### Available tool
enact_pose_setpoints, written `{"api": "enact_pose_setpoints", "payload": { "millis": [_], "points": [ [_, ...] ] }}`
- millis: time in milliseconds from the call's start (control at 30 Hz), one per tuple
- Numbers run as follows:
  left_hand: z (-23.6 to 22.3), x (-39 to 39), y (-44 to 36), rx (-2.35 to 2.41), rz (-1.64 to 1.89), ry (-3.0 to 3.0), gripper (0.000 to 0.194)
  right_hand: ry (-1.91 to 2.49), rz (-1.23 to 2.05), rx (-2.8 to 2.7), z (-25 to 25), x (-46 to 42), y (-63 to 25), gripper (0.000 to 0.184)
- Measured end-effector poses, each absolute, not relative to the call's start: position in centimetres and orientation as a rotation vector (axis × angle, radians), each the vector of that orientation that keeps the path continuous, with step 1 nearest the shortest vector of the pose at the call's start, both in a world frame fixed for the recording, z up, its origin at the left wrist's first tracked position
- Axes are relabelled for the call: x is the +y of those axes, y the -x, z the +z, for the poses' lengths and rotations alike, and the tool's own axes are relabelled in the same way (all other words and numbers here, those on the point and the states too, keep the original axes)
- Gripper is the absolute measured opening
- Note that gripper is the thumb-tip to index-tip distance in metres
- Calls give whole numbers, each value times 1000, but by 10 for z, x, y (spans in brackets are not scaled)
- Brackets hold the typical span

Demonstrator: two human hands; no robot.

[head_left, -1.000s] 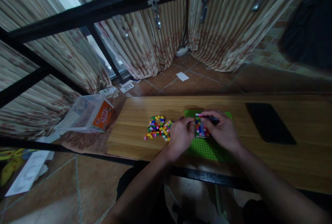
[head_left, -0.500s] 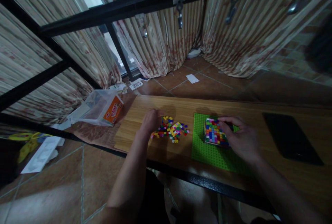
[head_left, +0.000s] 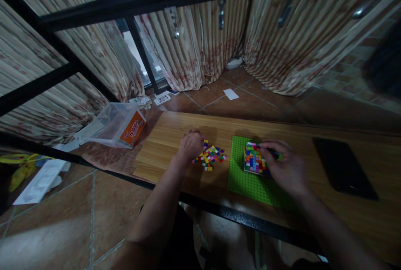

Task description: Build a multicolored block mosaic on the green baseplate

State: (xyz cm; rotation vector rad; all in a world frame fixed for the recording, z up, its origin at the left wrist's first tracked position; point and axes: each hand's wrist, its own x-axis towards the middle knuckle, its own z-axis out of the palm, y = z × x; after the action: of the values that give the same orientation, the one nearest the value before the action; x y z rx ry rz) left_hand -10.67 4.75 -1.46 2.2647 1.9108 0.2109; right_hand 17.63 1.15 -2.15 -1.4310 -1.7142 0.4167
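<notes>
A green studded baseplate (head_left: 236, 184) lies on the wooden bench. On it stands a raised block of many-coloured toy bricks (head_left: 254, 159), its right side covered by my right hand (head_left: 286, 167). Thumb and fingers of that hand are closed at the block's upper right edge; any single brick between them is too small to see. My left hand (head_left: 191, 145) hangs over the left edge of a loose pile of small coloured bricks (head_left: 211, 155), fingers curled down and partly hidden. Whether it pinches a brick does not show.
A flat black tablet-like slab (head_left: 344, 167) lies right of the baseplate on the wooden bench (head_left: 159, 140). A clear plastic box with an orange label (head_left: 133, 128) stands left of the bench. A black metal frame (head_left: 131, 9) crosses in front of striped curtains.
My left hand has moved right, further over the loose pile, covering its left part. My right hand stays at the brick block. The whole view has shifted slightly.
</notes>
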Motion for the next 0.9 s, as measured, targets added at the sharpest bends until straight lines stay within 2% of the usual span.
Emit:
{"api": "enact_pose_setpoints", "payload": {
  "millis": [667,800,900],
  "points": [
    [-9,49,90,1959,153,-2256,23,1397,411,-1740,-24,12,-176,16],
    [-3,47,87,1993,233,-2241,20,1388,430,-1725,-21,12,-175,15],
    [1,41,77,1935,442,-2187,17,1381,432,-1718,-19,12,-174,15]
  ]
}}
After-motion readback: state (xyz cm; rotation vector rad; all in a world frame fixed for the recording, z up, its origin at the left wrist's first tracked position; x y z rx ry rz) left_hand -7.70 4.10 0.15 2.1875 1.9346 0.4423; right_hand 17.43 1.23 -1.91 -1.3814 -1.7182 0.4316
